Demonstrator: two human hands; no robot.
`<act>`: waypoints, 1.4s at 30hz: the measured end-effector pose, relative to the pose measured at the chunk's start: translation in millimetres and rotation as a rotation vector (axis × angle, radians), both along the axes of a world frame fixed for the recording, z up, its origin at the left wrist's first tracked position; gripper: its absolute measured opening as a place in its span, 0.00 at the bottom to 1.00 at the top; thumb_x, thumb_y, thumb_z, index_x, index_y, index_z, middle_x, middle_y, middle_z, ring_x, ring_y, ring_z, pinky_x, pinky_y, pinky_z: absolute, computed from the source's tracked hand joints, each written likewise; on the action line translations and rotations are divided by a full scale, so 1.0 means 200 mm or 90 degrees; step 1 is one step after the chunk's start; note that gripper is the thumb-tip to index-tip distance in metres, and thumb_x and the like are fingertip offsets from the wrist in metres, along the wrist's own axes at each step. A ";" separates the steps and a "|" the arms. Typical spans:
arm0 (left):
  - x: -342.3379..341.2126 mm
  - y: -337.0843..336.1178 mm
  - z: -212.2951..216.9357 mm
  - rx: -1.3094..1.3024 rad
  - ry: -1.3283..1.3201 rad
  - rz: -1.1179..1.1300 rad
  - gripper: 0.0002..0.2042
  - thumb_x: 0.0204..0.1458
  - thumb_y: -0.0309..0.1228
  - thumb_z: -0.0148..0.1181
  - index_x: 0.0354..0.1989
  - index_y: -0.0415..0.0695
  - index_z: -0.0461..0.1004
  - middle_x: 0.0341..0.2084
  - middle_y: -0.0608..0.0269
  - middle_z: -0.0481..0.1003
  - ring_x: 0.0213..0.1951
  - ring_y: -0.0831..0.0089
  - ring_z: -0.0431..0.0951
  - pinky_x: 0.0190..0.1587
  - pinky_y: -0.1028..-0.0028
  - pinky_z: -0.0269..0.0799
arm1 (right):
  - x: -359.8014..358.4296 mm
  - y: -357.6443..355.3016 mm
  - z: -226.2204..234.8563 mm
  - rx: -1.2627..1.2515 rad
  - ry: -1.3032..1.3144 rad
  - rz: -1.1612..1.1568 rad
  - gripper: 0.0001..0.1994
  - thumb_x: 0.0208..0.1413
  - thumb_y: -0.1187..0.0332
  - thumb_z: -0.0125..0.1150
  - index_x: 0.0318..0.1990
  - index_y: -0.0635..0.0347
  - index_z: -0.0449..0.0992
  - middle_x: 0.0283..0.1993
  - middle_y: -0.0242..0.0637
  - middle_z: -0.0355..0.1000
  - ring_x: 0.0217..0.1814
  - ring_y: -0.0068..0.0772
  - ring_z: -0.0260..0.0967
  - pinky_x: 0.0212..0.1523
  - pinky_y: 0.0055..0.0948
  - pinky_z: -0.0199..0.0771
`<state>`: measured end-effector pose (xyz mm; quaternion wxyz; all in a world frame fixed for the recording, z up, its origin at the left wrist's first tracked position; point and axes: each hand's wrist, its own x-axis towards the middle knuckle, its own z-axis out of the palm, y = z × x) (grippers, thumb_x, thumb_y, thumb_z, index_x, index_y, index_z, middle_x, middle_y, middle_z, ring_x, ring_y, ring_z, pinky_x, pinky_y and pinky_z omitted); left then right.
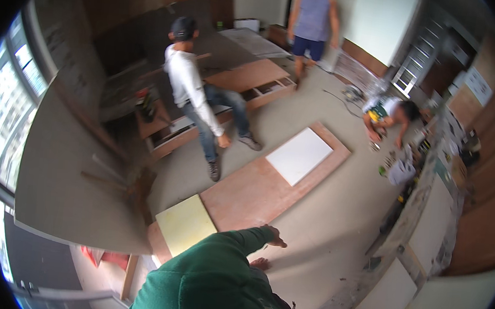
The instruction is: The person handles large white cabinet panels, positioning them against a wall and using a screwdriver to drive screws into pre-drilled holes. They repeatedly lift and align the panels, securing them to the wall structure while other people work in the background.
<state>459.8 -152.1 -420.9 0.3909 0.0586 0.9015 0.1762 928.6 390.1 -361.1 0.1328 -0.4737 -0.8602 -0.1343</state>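
Observation:
My left arm, in a green sleeve, comes up from the lower edge and bends to the right. At its end my left hand (276,237) hangs over the floor with its fingers stretched out and nothing visible in it. A bare foot (260,264) shows just below that hand. Beyond the sleeve lies a long reddish-brown board (241,195), its near edge closest to my hand. On its far end rests a white rectangular panel (299,156), and on its near end a pale yellow panel (186,224), partly covered by my arm. My right hand is out of the picture.
A person in a white top (186,84) sits on a low wooden frame (259,88). Another stands behind in a grey sleeveless top (315,16); a third crouches by tools (389,111). A large grey sheet (75,169) leans at left. White panels (385,296) line the right.

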 end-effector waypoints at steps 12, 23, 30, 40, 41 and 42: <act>2.01 -0.86 -0.55 -0.313 -0.064 0.153 0.11 0.51 0.37 0.61 0.41 0.62 0.86 0.39 0.66 0.84 0.43 0.66 0.84 0.46 0.66 0.79 | -0.77 -0.20 0.34 -0.142 0.218 0.298 0.09 0.49 0.61 0.61 0.30 0.58 0.76 0.31 0.42 0.73 0.36 0.50 0.72 0.42 0.52 0.72; 1.84 -0.77 -0.20 -0.031 0.134 0.456 0.23 0.42 0.42 0.71 0.50 0.55 0.82 0.58 0.57 0.76 0.64 0.48 0.69 0.63 0.56 0.69 | -0.79 0.05 -0.02 -0.027 0.068 0.288 0.10 0.52 0.60 0.58 0.33 0.57 0.77 0.34 0.39 0.73 0.38 0.47 0.71 0.41 0.47 0.70; 0.90 -0.59 0.27 0.112 0.210 0.477 0.51 0.44 0.73 0.59 0.72 0.50 0.59 0.69 0.17 0.40 0.71 0.26 0.45 0.72 0.48 0.48 | -0.75 0.30 -0.30 0.209 -0.137 0.161 0.11 0.53 0.59 0.57 0.36 0.56 0.77 0.36 0.37 0.72 0.39 0.44 0.71 0.40 0.44 0.69; 0.35 -1.67 0.47 0.171 0.431 0.933 0.66 0.39 0.60 0.75 0.73 0.29 0.38 0.66 0.21 0.54 0.70 0.40 0.57 0.68 0.59 0.60 | -1.32 -0.17 0.07 0.109 -0.029 0.307 0.10 0.57 0.62 0.56 0.38 0.58 0.76 0.38 0.40 0.73 0.42 0.46 0.72 0.41 0.43 0.72; 0.34 -1.86 0.54 0.305 0.519 0.957 0.66 0.39 0.60 0.76 0.72 0.25 0.38 0.66 0.23 0.57 0.69 0.44 0.60 0.68 0.62 0.60 | -1.35 -0.22 0.10 0.103 -0.020 0.321 0.09 0.57 0.63 0.56 0.38 0.58 0.76 0.38 0.40 0.74 0.42 0.46 0.73 0.41 0.43 0.72; 0.35 -2.09 0.59 0.260 0.565 1.005 0.66 0.40 0.58 0.76 0.72 0.25 0.37 0.65 0.24 0.59 0.68 0.47 0.63 0.68 0.63 0.61 | -1.41 -0.27 0.13 0.092 -0.014 0.348 0.09 0.58 0.63 0.56 0.39 0.58 0.76 0.38 0.40 0.74 0.42 0.46 0.73 0.41 0.43 0.72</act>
